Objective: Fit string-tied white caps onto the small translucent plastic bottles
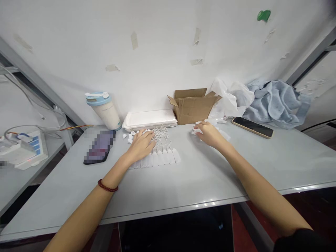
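My left hand (141, 144) lies on the grey table (183, 182) with its fingers stretched flat over a row of small white tags (164, 157) and their tangled white strings (160, 133). A dark red bead bracelet (107, 186) circles that wrist. My right hand (207, 133) reaches toward the open cardboard box (193, 105), fingers curled over small white pieces (196, 131) near the box's front. What those fingers hold is hidden.
A stack of white trays (151, 120) and a blue-lidded tumbler (105, 110) stand at the back. Two phones lie flat, one on the left (100, 147) and one on the right (252, 127). White bags (228, 96) and blue cloth (275, 101) pile at the back right.
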Tool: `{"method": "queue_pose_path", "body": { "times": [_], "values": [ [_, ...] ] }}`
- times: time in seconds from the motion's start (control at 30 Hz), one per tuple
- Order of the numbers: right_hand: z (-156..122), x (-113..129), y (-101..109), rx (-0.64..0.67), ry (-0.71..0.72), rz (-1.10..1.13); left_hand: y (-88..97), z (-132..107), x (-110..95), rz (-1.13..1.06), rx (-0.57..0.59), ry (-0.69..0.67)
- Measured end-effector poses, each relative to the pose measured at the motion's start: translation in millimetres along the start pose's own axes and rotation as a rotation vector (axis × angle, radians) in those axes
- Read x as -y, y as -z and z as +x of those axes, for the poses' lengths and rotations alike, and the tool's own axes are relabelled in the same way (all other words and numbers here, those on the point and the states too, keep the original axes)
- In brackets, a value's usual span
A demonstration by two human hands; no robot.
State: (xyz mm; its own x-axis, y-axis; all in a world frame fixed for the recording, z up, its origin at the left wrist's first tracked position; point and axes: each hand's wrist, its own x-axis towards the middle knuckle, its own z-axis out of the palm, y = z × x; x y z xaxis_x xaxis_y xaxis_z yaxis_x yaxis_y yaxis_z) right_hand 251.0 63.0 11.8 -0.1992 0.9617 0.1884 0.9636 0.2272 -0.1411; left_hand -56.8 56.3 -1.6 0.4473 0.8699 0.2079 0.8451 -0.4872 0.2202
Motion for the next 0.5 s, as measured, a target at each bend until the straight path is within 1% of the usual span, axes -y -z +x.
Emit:
{"method": "queue_pose_path", "body": {
  "times": [0.07,0.13,0.37,0.5],
  "values": [
    [0.1,-2.0,0.7,0.024,-0.027,-0.02,0.7,0.2,-0.2,0.014,-0.003,0.004],
    [0.4,-2.5,0.7,0.038,-0.034,-0.047,1.2,0.1,0.3,0.021,-0.044,0.0],
    [0.3,3.9,-2.8,0.058,-0.001,-0.112,4.2,-1.3,-4.8,-0.006,-0.282,-0.034],
    [-0.5,7.2,-4.6,0.072,0.005,-0.109,5.2,-2.1,-8.3,-0.036,-0.434,-0.06]
  ]
}}
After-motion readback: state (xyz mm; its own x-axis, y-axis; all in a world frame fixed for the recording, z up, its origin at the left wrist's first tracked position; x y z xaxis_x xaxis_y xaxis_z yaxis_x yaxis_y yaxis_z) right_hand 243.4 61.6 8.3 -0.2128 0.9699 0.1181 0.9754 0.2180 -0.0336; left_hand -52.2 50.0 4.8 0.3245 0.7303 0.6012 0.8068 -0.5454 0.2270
